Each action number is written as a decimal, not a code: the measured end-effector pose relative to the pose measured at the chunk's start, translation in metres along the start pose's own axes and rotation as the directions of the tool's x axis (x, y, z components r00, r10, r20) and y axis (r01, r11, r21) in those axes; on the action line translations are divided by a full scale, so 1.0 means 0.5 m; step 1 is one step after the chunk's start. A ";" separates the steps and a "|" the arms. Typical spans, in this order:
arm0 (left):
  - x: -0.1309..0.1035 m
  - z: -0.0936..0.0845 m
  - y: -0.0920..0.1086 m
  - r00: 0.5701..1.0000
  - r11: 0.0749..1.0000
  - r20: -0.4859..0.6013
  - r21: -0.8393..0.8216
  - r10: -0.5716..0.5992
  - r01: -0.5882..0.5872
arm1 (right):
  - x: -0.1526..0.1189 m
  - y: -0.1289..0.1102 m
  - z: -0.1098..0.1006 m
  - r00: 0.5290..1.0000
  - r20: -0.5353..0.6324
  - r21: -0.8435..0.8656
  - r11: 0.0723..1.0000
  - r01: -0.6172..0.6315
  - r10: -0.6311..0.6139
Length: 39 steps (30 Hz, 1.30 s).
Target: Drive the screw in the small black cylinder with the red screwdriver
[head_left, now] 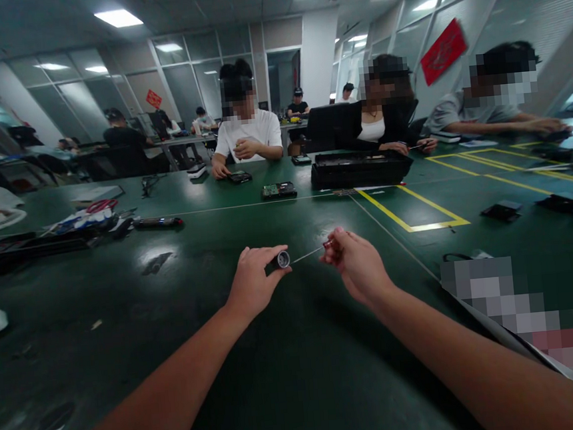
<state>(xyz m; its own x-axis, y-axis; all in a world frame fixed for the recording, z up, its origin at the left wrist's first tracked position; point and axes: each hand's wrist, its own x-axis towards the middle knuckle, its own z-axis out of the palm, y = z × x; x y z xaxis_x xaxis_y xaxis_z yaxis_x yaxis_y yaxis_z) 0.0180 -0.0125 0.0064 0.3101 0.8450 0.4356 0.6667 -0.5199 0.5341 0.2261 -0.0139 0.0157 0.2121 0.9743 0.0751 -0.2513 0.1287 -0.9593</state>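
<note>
My left hand (257,279) pinches a small dark cylinder between thumb and fingers. The round, silver-grey open end of the cylinder (283,259) faces me. In my right hand (358,262) is a thin screwdriver (308,254) with a reddish handle, mostly covered by my fingers. Its slim metal shaft slants down to the left, and the tip is close by the cylinder's end; whether they touch I cannot tell. Both hands are above the dark green table (260,378).
Across the table stands a long black case (361,169), with a circuit-board device (279,190) beside it. A dark pen-like tool (157,223) and a tool pile (83,219) lie left. Yellow tape (438,226) marks the right. Several people sit opposite; one in white (248,135) handles a small device.
</note>
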 end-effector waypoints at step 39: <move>-0.007 0.014 -0.015 0.994 0.984 0.063 -0.148 -0.088 0.096 | -0.043 -0.037 0.000 0.864 0.344 -0.615 0.608 0.503 -0.367</move>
<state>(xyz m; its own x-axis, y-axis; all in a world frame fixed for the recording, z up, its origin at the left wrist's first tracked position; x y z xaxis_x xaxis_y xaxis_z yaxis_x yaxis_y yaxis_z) 0.0168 -0.0106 -0.0040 0.2925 0.8935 0.3407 0.5856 -0.4490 0.6749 0.2263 -0.0375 0.0317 -0.0496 0.8584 0.5105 0.5346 0.4546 -0.7124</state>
